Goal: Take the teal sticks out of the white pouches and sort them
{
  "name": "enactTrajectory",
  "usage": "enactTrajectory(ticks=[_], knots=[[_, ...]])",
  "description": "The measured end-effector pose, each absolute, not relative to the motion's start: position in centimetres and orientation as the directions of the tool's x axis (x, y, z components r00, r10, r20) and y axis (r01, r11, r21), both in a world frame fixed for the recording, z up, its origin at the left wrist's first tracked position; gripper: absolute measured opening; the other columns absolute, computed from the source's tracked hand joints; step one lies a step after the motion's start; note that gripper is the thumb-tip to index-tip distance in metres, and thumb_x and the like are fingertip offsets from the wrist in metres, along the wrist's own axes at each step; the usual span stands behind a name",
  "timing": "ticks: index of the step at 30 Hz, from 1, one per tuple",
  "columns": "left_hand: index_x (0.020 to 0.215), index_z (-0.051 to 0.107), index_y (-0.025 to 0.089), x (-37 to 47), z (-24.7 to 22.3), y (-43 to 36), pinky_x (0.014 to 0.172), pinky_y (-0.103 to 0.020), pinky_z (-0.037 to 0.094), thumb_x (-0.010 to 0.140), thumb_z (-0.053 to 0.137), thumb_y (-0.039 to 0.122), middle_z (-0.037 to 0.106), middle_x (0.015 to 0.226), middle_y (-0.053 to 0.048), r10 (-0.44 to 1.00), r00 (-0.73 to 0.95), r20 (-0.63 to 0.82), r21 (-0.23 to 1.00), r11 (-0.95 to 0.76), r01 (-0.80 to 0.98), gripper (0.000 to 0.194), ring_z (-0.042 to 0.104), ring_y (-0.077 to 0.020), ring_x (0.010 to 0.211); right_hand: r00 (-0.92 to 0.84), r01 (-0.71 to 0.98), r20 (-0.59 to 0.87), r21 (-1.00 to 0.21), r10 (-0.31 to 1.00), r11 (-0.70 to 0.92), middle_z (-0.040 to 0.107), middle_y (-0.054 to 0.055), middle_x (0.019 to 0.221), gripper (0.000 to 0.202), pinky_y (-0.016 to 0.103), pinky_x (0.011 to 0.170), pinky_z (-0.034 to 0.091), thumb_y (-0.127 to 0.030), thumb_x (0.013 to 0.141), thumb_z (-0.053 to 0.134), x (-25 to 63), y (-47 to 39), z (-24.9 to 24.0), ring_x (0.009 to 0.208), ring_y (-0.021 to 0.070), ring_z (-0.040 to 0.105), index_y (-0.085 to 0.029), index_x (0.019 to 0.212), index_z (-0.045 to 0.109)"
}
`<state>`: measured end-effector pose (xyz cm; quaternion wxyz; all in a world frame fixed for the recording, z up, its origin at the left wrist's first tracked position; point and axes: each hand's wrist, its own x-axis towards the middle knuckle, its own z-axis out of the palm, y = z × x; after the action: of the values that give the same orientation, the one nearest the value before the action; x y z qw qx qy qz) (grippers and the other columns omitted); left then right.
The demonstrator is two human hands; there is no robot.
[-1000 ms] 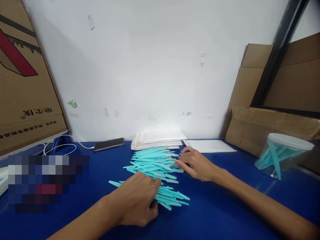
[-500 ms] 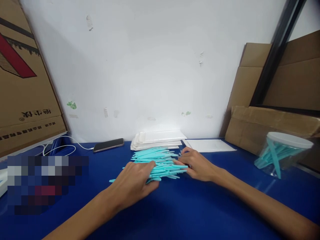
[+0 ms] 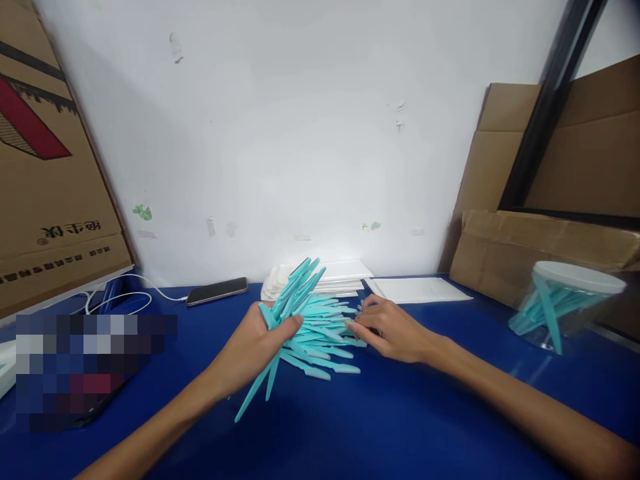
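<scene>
My left hand is closed around a bunch of turquoise eyebrow razors, raised and tilted, with their upper ends pointing up and right. Two handles stick out below that hand. Just to the right, a loose pile of the same razors lies on the blue table, partly behind the held bunch. At the pile's right end rests my right hand, its fingers curled in and the fingertips at the razor ends. Whether they grip any razor is hidden.
White flat packets are stacked behind the pile, with another white packet to their right. A clear tub of razors stands at the right. A phone with a white cable lies at the back left. Cardboard boxes flank both sides.
My left hand has closed on a bunch of razors and turned it upward from the pile. Several razors at the pile's front now lie spread out. The right hand has barely moved.
</scene>
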<state>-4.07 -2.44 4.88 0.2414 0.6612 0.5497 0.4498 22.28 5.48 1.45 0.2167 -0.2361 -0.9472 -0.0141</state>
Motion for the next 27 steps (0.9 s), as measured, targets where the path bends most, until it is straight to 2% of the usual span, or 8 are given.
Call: enactTrajectory(ticks=[4,10,16,22,24,27], knots=[[0.061,0.047,0.021,-3.8,5.2,-2.7,0.057,-0.025,0.033,0.081,0.059,0.045,0.045,0.063,0.004,0.975,0.003,0.223,0.842,-0.194,0.504,0.034,0.044,-0.0145,0.062,-0.792,0.457,0.414,-0.084,0.448,0.886,0.059,-0.001,0.058,0.049,0.033,0.087,0.039,-0.034,0.106,0.035,22.3,5.5,1.4,0.054,0.0111,0.043,-0.017,0.068,0.061],[0.059,0.031,0.023,-3.9,3.9,-1.7,0.050,-0.026,0.022,0.088,0.046,0.042,0.026,0.057,0.006,0.969,0.009,0.247,0.852,-0.222,0.473,0.038,0.024,-0.0113,0.052,-0.793,0.440,0.419,-0.106,0.441,0.892,0.057,-0.003,0.058,0.048,0.031,0.087,0.039,-0.034,0.106,0.035,22.1,5.5,1.4,0.050,0.0095,0.038,-0.017,0.068,0.060],[0.061,0.041,0.022,-4.2,3.2,-0.9,0.051,-0.026,0.023,0.089,0.045,0.046,0.028,0.057,0.006,0.965,-0.035,0.262,0.844,-0.211,0.493,0.037,0.028,-0.0119,0.053,-0.795,0.443,0.408,-0.113,0.448,0.889,0.059,-0.002,0.059,0.049,0.032,0.087,0.040,-0.034,0.106,0.036,22.0,5.4,1.4,0.050,0.0097,0.041,-0.017,0.069,0.063],[0.048,0.045,0.020,-4.1,4.0,-0.9,0.055,-0.027,0.030,0.091,0.039,0.045,0.037,0.049,0.003,0.964,0.006,0.267,0.815,-0.229,0.533,0.050,0.038,-0.0133,0.051,-0.796,0.440,0.412,-0.110,0.443,0.891,0.058,-0.002,0.057,0.050,0.033,0.086,0.041,-0.034,0.106,0.035,22.0,5.4,1.4,0.048,0.0096,0.037,-0.016,0.069,0.063],[0.047,0.050,0.020,-4.2,4.1,-0.8,0.060,-0.027,0.034,0.093,0.038,0.045,0.045,0.051,0.001,0.963,0.001,0.268,0.813,-0.227,0.536,0.053,0.045,-0.0147,0.055,-0.798,0.434,0.414,-0.110,0.438,0.894,0.059,-0.002,0.057,0.050,0.033,0.086,0.041,-0.034,0.106,0.035,22.0,5.4,1.4,0.048,0.0099,0.039,-0.016,0.069,0.063],[0.045,0.054,0.019,-4.3,4.0,-0.8,0.076,-0.028,0.042,0.095,0.037,0.044,0.061,0.059,-0.003,0.965,0.038,0.261,0.846,-0.248,0.472,0.058,0.058,-0.0174,0.068,-0.799,0.423,0.426,-0.103,0.424,0.900,0.059,-0.002,0.058,0.048,0.033,0.085,0.042,-0.033,0.106,0.036,22.1,5.4,1.2,0.049,0.0101,0.042,-0.016,0.069,0.064]])
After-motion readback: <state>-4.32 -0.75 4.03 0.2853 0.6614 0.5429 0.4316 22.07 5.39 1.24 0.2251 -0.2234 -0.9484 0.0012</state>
